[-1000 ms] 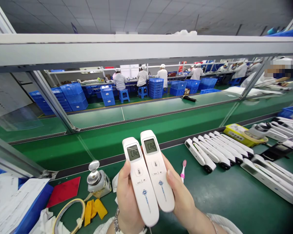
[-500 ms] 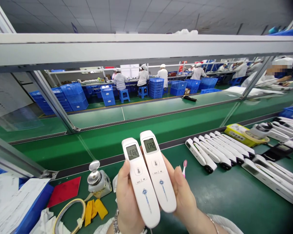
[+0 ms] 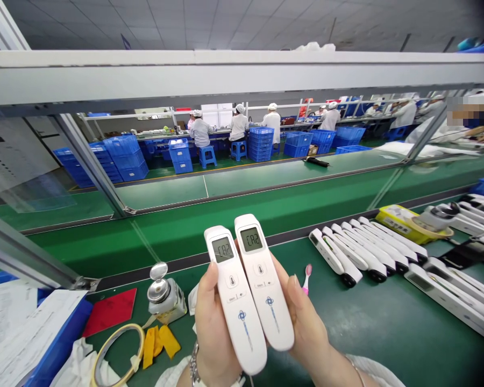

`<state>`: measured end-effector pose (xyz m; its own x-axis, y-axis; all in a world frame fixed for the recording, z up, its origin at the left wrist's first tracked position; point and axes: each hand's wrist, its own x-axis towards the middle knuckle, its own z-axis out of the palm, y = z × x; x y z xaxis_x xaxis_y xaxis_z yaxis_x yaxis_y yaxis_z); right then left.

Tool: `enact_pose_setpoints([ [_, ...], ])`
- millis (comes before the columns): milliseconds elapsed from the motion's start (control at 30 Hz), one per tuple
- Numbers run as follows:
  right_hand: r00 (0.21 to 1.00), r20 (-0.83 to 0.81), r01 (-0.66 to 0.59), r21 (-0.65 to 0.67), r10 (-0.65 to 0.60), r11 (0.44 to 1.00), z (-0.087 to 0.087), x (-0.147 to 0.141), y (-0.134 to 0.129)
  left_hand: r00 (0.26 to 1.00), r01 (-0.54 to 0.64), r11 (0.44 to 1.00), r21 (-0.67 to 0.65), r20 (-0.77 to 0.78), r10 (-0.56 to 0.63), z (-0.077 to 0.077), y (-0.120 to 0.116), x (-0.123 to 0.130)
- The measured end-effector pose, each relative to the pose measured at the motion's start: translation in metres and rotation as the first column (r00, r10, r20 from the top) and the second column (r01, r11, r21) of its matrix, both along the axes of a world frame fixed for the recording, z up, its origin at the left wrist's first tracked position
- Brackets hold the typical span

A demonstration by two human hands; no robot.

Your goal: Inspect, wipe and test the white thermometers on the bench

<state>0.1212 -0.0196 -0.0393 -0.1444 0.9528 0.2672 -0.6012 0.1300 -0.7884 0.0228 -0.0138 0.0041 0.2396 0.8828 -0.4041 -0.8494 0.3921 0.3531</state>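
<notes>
Two white handheld thermometers are held side by side above the green table, screens facing me. My left hand (image 3: 215, 328) is closed around the left thermometer (image 3: 242, 312), its thumb along the left edge. The right thermometer (image 3: 266, 293) is gripped by my right hand (image 3: 304, 317), whose thumb rests near its right edge. Both grey screens show what looks like "CA2". The two bodies lie against each other or nearly so along their inner sides. Most fingers are hidden behind them.
A metal-topped bottle (image 3: 166, 301), red sheet (image 3: 111, 312), tape roll (image 3: 119, 355) and yellow pieces (image 3: 160, 344) lie left. Right are a pink toothbrush (image 3: 307, 278), a row of white thermometers (image 3: 367, 247) and a yellow tray (image 3: 407, 221). People in white work beyond the frame.
The view has shifted slightly, so most of the scene sits a little further right. Both hands keep their hold on the thermometers.
</notes>
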Motion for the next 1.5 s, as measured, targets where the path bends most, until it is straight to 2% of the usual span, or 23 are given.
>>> enact_pose_setpoints([
  [133, 1.000, 0.017, -0.009, 0.017, 0.009, 1.000, 0.005, 0.004, -0.002, 1.000, -0.001, 1.000, 0.013, -0.008, 0.002, -0.001, 0.000, 0.000],
  [300, 0.957, 0.219, -0.197, 0.000, 0.192, 0.980, 0.019, 0.011, -0.004, 1.000, -0.019, 0.992, 0.121, 0.012, 0.018, -0.005, 0.005, -0.001],
  [400, 0.924, 0.316, -0.221, -0.019, 0.216, 0.975, 0.026, 0.011, -0.003, 1.000, 0.007, 0.984, 0.179, 0.008, -0.009, -0.008, 0.007, -0.002],
  [467, 0.886, 0.404, -0.223, -0.053, 0.225, 0.973, 0.030, 0.011, -0.003, 0.999, 0.033, 0.980, 0.194, -0.013, -0.031, -0.011, 0.008, -0.003],
  [567, 0.777, 0.571, -0.243, -0.114, 0.264, 0.963, 0.034, 0.015, -0.004, 0.999, 0.044, 0.981, 0.190, -0.038, -0.037, -0.015, 0.007, -0.002],
  [633, 0.732, 0.636, -0.222, -0.119, 0.246, 0.968, 0.033, 0.018, -0.007, 0.999, 0.029, 0.983, 0.181, -0.049, -0.021, -0.016, 0.006, -0.002],
  [700, 0.732, 0.644, -0.207, -0.100, 0.222, 0.973, 0.031, 0.021, -0.008, 0.998, 0.025, 0.987, 0.161, -0.062, -0.015, -0.016, 0.006, -0.002],
  [833, 0.824, 0.521, -0.255, -0.014, 0.225, 0.967, 0.026, 0.022, -0.007, 0.998, -0.018, 0.992, 0.121, -0.055, 0.025, -0.012, 0.008, -0.005],
  [900, 0.876, 0.448, -0.197, 0.000, 0.176, 0.980, 0.023, 0.020, -0.005, 0.997, -0.021, 0.994, 0.109, -0.066, 0.028, -0.009, 0.009, -0.007],
  [1033, 0.955, 0.290, -0.043, -0.043, 0.053, 0.998, 0.011, 0.014, -0.001, 0.997, 0.011, 0.986, 0.166, -0.080, 0.002, -0.005, 0.009, -0.009],
  [1133, 0.970, 0.241, 0.026, 0.001, -0.025, 1.000, 0.003, 0.011, -0.003, 0.997, -0.010, 0.985, 0.175, -0.076, 0.023, -0.004, 0.009, -0.009],
  [1200, 0.919, 0.376, 0.084, 0.109, -0.119, 0.990, 0.002, 0.010, -0.005, 0.998, 0.021, 0.979, 0.204, -0.059, -0.010, -0.004, 0.009, -0.008],
  [1267, 0.793, 0.553, 0.102, 0.291, -0.254, 0.951, 0.003, 0.009, -0.008, 0.998, 0.047, 0.960, 0.277, -0.057, -0.033, -0.005, 0.008, -0.007],
  [1333, 0.673, 0.646, 0.076, 0.425, -0.361, 0.902, 0.003, 0.008, -0.010, 0.996, 0.036, 0.932, 0.360, -0.090, -0.004, -0.006, 0.005, -0.006],
  [1400, 0.618, 0.675, 0.071, 0.462, -0.403, 0.884, 0.001, 0.009, -0.011, 0.990, 0.025, 0.904, 0.428, -0.137, 0.038, -0.007, 0.004, -0.005],
  [1500, 0.592, 0.684, 0.121, 0.448, -0.426, 0.886, -0.006, 0.012, -0.014, 0.986, 0.049, 0.883, 0.467, -0.161, 0.031, -0.008, 0.003, -0.005],
])
